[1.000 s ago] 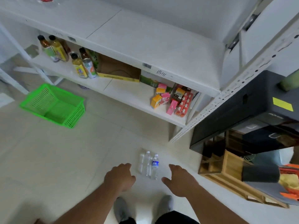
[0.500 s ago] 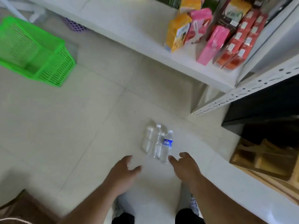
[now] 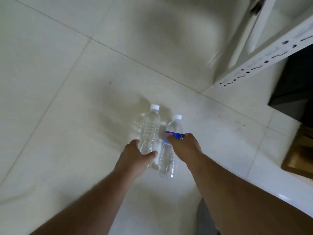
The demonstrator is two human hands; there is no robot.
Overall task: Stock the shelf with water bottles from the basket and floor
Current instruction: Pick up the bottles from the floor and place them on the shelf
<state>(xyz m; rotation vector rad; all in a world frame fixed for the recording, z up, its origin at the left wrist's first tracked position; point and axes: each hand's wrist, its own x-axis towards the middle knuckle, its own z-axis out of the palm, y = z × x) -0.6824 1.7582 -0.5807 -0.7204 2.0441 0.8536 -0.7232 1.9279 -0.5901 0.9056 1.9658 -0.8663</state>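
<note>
Two clear water bottles with white caps stand on the pale tiled floor. The unlabelled bottle [image 3: 150,126] is on the left, and my left hand [image 3: 135,157] wraps its lower half, thumb on its right side. The bottle with the blue label [image 3: 174,127] is on the right, and my right hand [image 3: 183,147] closes over its label from the right. A faint, blurred third bottle [image 3: 137,126] seems to stand just behind the unlabelled one. The shelf boards and the basket are out of view.
A white perforated shelf upright [image 3: 264,64] slants across the upper right. A dark box [image 3: 294,82] sits behind it, with a wooden crate [image 3: 301,155] at the right edge. My shoe [image 3: 206,217] shows at the bottom.
The view has dropped close to the floor. Both hands have reached forward from open and apart to closing on the two bottles. The green basket and stocked shelf have left the frame.
</note>
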